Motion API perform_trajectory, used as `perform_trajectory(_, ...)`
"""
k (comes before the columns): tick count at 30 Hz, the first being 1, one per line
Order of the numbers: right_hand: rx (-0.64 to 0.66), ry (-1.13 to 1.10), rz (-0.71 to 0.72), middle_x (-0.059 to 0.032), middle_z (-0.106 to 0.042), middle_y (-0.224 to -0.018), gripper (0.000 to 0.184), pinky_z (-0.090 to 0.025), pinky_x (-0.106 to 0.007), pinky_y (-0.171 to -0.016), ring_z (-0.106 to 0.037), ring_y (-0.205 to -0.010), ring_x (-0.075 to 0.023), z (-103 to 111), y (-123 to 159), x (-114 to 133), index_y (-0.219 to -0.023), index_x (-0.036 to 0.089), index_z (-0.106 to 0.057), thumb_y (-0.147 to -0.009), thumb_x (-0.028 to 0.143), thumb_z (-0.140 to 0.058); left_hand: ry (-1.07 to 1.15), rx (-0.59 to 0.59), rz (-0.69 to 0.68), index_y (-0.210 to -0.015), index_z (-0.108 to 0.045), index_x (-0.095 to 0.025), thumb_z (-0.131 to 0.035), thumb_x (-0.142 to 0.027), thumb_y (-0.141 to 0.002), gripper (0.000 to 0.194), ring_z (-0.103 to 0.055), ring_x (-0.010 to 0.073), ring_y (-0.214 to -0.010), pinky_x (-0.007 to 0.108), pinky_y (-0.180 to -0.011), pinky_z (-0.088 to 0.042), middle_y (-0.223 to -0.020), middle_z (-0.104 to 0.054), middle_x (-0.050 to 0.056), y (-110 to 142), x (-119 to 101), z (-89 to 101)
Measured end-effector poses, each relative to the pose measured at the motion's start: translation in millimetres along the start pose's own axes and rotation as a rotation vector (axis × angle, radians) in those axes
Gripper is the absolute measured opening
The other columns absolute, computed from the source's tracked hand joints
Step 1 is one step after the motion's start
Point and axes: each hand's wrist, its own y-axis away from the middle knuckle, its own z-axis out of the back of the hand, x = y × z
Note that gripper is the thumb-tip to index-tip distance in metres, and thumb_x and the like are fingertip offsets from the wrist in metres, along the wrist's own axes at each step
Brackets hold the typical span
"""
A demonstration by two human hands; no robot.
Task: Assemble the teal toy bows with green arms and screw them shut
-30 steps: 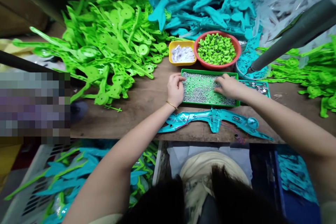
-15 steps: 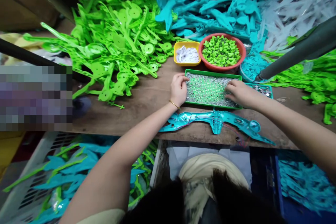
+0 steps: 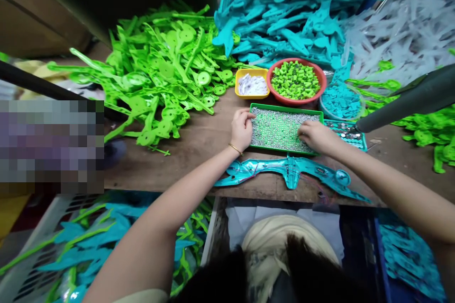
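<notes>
My left hand (image 3: pixel 241 129) grips the left end of a shallow green tray (image 3: pixel 286 110), its fingers curled over the rim. Small silvery screws (image 3: pixel 272 135) lie spread across the tray's perforated floor, denser toward the edges. Over the right part of the tray, my right hand (image 3: pixel 316 137) has its fingertips drawn together down at the screws; whatever is between them is too small to make out. In front of the tray lies a turquoise bow-shaped plastic shell (image 3: pixel 292 173), its hollow side up, with thin red and dark wires along it.
Behind the tray stand a yellow dish (image 3: pixel 236 86) of white pieces, a red bowl (image 3: pixel 323 83) of green pieces and a tub of turquoise bits (image 3: pixel 341 100). Lime (image 3: pixel 170 71), turquoise (image 3: pixel 280 14) and clear parts (image 3: pixel 401 33) are heaped beyond. A dark pole (image 3: pixel 401 99) slants in from the right.
My right hand has shifted right across the tray, and its fingers have drawn closer together. The screws have spread aside, baring more green floor. My left hand keeps its place on the rim.
</notes>
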Motion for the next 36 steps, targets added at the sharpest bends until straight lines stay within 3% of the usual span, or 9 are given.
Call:
perform_trajectory(3,-0.044,0.052,-0.115,-0.0145,-0.058,-0.101,0.021,-0.047,-0.04,-0.084,-0.059,-0.095,-0.0269,0,9,-14,-0.101,0.013,-0.064,-0.087,0.027,-0.057,0.007,0.01,0.006,-0.082,-0.065,-0.019,-0.047,-0.004,-0.084,0.024,-0.062,0.0197,-0.105,0.038,-0.097,-0.05,-0.104,-0.063,0.006,0,0,0.1)
perform_trajectory(6,-0.051,0.027,-0.127,-0.0144,-0.057,-0.105,0.035,-0.048,-0.039,-0.082,-0.059,-0.094,-0.0271,-14,4,7,-0.111,0.015,-0.06,-0.084,0.037,-0.063,0.01,0.027,0.004,-0.082,-0.065,-0.019,-0.047,-0.004,-0.084,0.024,-0.062,0.02,-0.105,0.039,-0.098,-0.05,-0.105,-0.063,0.007,0,-1,0.8)
perform_trajectory(11,-0.035,-0.021,0.021,-0.0083,-0.059,-0.097,0.012,-0.044,-0.032,-0.086,-0.056,-0.096,-0.0208,-25,-16,45,-0.092,0.02,-0.062,-0.091,0.023,-0.051,0.017,0.02,-0.005,-0.083,-0.066,-0.018,-0.047,-0.007,-0.086,0.023,-0.062,0.0205,-0.106,0.039,-0.098,-0.05,-0.105,-0.064,0.008,1,-1,1.6)
perform_trajectory(14,-0.025,0.002,0.045,-0.0088,-0.06,-0.098,0.013,-0.043,-0.035,-0.088,-0.055,-0.098,-0.0229,-11,-8,28,-0.086,0.019,-0.063,-0.091,0.02,-0.05,0.02,0.015,-0.01,-0.082,-0.066,-0.019,-0.046,-0.007,-0.085,0.023,-0.063,0.0203,-0.106,0.039,-0.098,-0.05,-0.105,-0.065,0.008,1,0,1.1)
perform_trajectory(18,-0.001,0.042,-0.083,-0.0138,-0.058,-0.106,0.019,-0.045,-0.037,-0.084,-0.058,-0.095,-0.0256,7,21,-1,-0.102,0.014,-0.063,-0.086,0.026,-0.061,0.012,-0.024,-0.021,-0.081,-0.066,-0.018,-0.047,-0.006,-0.082,0.023,-0.064,0.0207,-0.101,0.038,-0.095,-0.051,-0.101,-0.066,0.008,1,-2,0.1)
perform_trajectory(23,0.033,0.012,-0.227,-0.0164,-0.057,-0.108,0.033,-0.046,-0.034,-0.072,-0.061,-0.081,-0.0226,-5,21,25,-0.114,0.011,-0.058,-0.089,0.033,-0.059,-0.033,-0.057,-0.005,-0.076,-0.065,-0.019,-0.045,-0.002,-0.076,0.026,-0.065,0.0212,-0.101,0.038,-0.094,-0.051,-0.1,-0.067,0.007,9,-8,1.6)
perform_trajectory(30,-0.014,-0.119,0.104,-0.0061,-0.059,-0.1,0.009,-0.043,-0.028,-0.087,-0.057,-0.096,-0.0165,-21,-32,81,-0.092,0.018,-0.066,-0.09,0.021,-0.057,-0.068,-0.096,0.005,-0.075,-0.065,-0.018,-0.044,-0.005,-0.076,0.025,-0.065,0.0215,-0.098,0.037,-0.091,-0.051,-0.1,-0.066,0.008,18,-11,4.5)
perform_trajectory(33,-0.039,-0.111,0.118,-0.0066,-0.06,-0.099,0.014,-0.043,-0.032,-0.089,-0.055,-0.097,-0.0185,-16,-26,57,-0.087,0.018,-0.066,-0.091,0.018,-0.053,-0.064,-0.09,0.021,-0.075,-0.066,-0.019,-0.044,-0.006,-0.077,0.025,-0.064,0.0212,-0.099,0.036,-0.092,-0.051,-0.101,-0.065,0.008,17,-11,4.3)
perform_trajectory(36,-0.094,-0.07,-0.007,-0.013,-0.058,-0.106,0.015,-0.043,-0.041,-0.092,-0.054,-0.101,-0.0256,-8,-2,14,-0.097,0.015,-0.066,-0.089,0.016,-0.053,-0.044,-0.085,0.041,-0.075,-0.066,-0.019,-0.045,-0.005,-0.076,0.025,-0.064,0.0209,-0.101,0.036,-0.093,-0.051,-0.101,-0.064,0.007,16,-10,3.8)
